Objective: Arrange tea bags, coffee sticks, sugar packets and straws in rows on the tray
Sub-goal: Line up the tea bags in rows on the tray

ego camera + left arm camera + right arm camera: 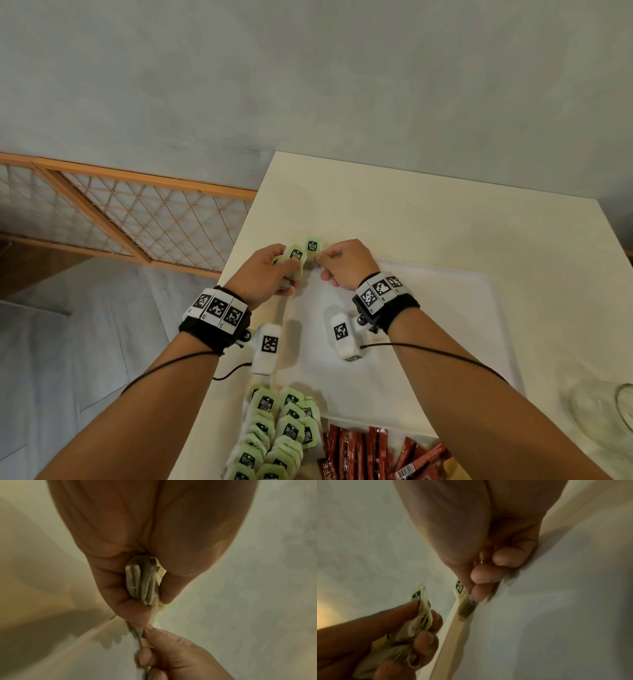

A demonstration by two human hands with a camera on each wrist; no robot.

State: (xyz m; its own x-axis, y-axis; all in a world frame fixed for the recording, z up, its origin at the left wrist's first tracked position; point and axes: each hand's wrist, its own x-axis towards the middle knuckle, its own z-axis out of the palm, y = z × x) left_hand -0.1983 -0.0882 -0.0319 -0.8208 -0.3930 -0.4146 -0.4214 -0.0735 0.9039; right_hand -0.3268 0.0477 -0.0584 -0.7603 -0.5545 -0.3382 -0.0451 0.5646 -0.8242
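Observation:
A white tray [445,308] lies on the cream table. Over its far left corner my left hand [270,270] grips a small bundle of tea bags [142,582] with green tags [296,255]; the bundle [406,632] also shows in the right wrist view. Close beside it my right hand [337,262] pinches a single tea bag [466,607] with a green tag [312,246], its lower end touching the tray's far left rim [453,615]. A pile of green-tagged tea bags [277,431] and red coffee sticks [376,452] lies at the near edge.
A clear glass vessel [603,407] stands at the near right of the table [411,219]. The table's left edge drops to a grey floor, where a wooden lattice panel [120,212] lies. Cables run along both forearms.

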